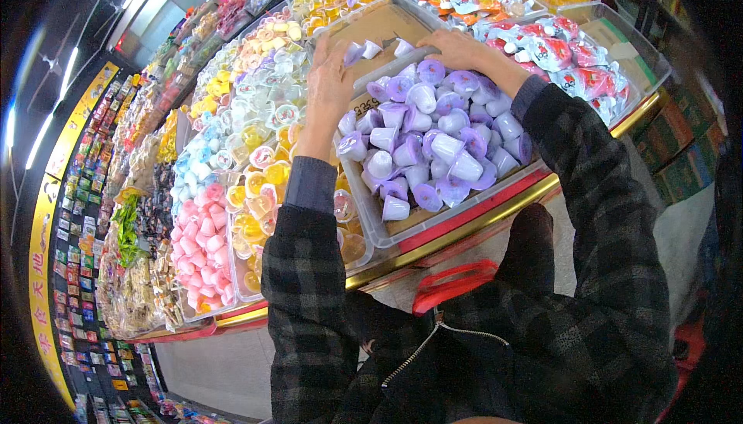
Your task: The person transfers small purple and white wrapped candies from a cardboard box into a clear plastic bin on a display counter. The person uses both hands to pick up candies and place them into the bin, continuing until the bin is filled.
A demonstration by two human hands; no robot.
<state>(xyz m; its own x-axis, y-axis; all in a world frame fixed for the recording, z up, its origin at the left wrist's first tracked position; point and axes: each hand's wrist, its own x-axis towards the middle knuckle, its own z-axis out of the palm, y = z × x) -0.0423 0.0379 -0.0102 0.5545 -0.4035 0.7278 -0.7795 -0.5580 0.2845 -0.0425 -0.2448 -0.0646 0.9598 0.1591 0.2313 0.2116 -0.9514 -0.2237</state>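
Observation:
A clear plastic bin (380, 239) full of purple jelly cups (432, 134) lies before me at the counter's front edge. Behind it is another clear bin, lined with brown cardboard (386, 23), with a few purple jelly cups (371, 49) on it. My left hand (332, 73) reaches over the left side of this rear bin, its fingers near the loose cups; whether it grips anything is unclear. My right hand (458, 50) rests at the rim between the two bins, above the heaped cups, fingers bent; its exact hold cannot be told.
Bins of pink jelly cups (200, 244), yellow jelly cups (252, 192) and clear ones stand on the left. Red-and-white jelly pouches (551, 52) fill a bin on the right. A gold counter edge (453, 229) runs in front, with a red handle or strap (453, 285) below.

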